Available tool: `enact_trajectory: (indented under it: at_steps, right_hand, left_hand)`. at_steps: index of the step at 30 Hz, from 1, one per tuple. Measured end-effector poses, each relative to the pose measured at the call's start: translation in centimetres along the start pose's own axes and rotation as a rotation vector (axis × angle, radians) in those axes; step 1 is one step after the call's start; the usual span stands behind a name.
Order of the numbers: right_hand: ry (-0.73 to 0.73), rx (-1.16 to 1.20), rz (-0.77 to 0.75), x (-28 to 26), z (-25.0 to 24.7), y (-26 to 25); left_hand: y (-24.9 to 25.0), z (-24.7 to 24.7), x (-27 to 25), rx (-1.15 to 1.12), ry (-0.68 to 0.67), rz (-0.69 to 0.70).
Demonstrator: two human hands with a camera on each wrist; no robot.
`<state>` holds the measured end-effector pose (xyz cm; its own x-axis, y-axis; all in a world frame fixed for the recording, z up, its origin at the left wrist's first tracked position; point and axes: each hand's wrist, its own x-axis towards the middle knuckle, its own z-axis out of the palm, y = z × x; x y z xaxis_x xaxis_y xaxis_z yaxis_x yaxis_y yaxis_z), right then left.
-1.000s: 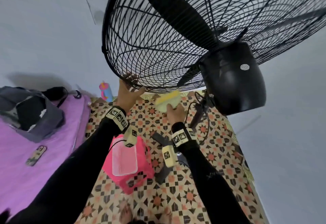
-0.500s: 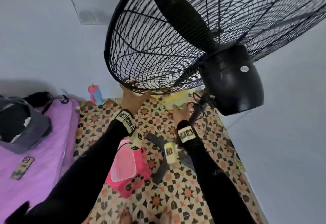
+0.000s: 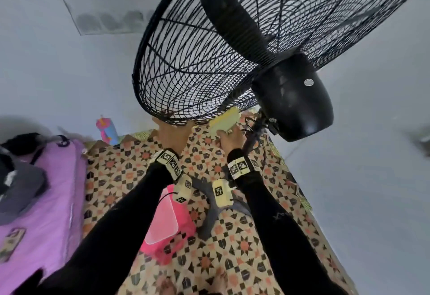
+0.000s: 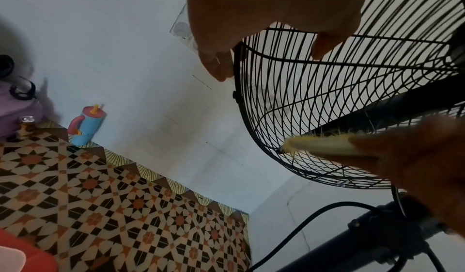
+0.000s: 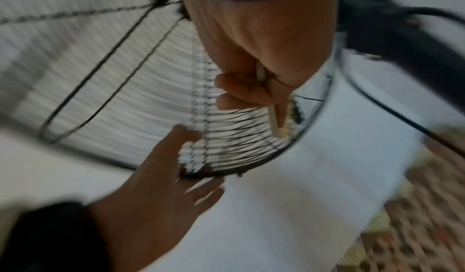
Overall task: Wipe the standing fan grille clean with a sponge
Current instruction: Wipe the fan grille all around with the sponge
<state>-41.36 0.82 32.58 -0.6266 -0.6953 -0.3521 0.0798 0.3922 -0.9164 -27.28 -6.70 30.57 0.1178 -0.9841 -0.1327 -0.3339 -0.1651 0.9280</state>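
Note:
The black fan grille (image 3: pixel 197 73) fills the top of the head view, with the motor housing (image 3: pixel 293 99) at its right. My left hand (image 3: pixel 171 132) grips the grille's lower rim, fingers outside and thumb (image 4: pixel 324 45) over the wires. My right hand (image 3: pixel 230 140) holds a thin yellow sponge (image 3: pixel 224 120) pressed against the lower rim, close to the motor. In the left wrist view the sponge (image 4: pixel 322 145) lies edge-on against the wires. The right wrist view is blurred; there the sponge (image 5: pixel 273 121) sticks out of my curled fingers.
The fan pole (image 3: pixel 251 136) and its black cord (image 4: pixel 302 226) run just right of my right hand. A pink container (image 3: pixel 167 222) sits on the patterned floor under my arms. A blue and pink bottle (image 3: pixel 107 129) stands by the wall. A purple bed (image 3: pixel 46 201) lies at left.
My view has tilted upward along the fan. The right hand has slid the sponge along the lower rim toward the motor. The left hand has kept its hold on the rim.

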Motion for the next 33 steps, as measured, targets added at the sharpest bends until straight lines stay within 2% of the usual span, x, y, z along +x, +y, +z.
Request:
enact_trajectory:
  at_steps: [4,7,10,14,18,20,24,26,29,31,33]
  right_hand:
    - [-0.1,-0.052,-0.157,-3.2,0.6,-0.1]
    - [-0.08,-0.066,-0.197,-4.2,-0.7,1.1]
    - [0.031,-0.009,-0.086,-2.2,-1.1,1.1]
    - [0.045,0.125,0.022,-0.6,0.7,0.8]
    - [0.129,0.264,0.091,-0.6,1.4,-1.0]
    - [0.156,0.26,0.052,-0.9,1.6,-1.6]
    - [0.038,0.15,-0.095,-3.1,0.6,-0.6]
    - [0.084,0.146,-0.086,-3.2,-0.8,-0.4]
    - [0.254,0.234,0.039,-1.6,-1.4,-1.4]
    - [0.215,0.193,0.071,-1.0,-0.7,-2.8]
    - [0.123,0.117,0.006,-1.2,0.1,-3.6]
  left_hand:
    - [-0.2,-0.3,0.7,-0.002,-0.029,0.024]
    - [-0.1,-0.3,0.9,-0.003,-0.04,0.03]
    - [0.1,-0.3,0.5,-0.015,-0.056,-0.005]
    - [0.5,-0.5,0.2,-0.007,-0.073,-0.025]
    - [0.8,-0.7,0.1,0.014,-0.075,-0.047]
    - [0.7,-0.8,0.3,-0.009,-0.102,-0.053]
    - [-1.4,0.2,2.7,-0.03,-0.115,-0.077]
    - [-0.9,0.1,2.1,-0.041,-0.1,-0.06]
    - [0.3,-0.5,0.7,-0.035,-0.09,-0.032]
    - [0.5,-0.5,0.2,-0.038,-0.082,-0.023]
    - [0.6,-0.6,0.1,-0.054,-0.081,-0.026]
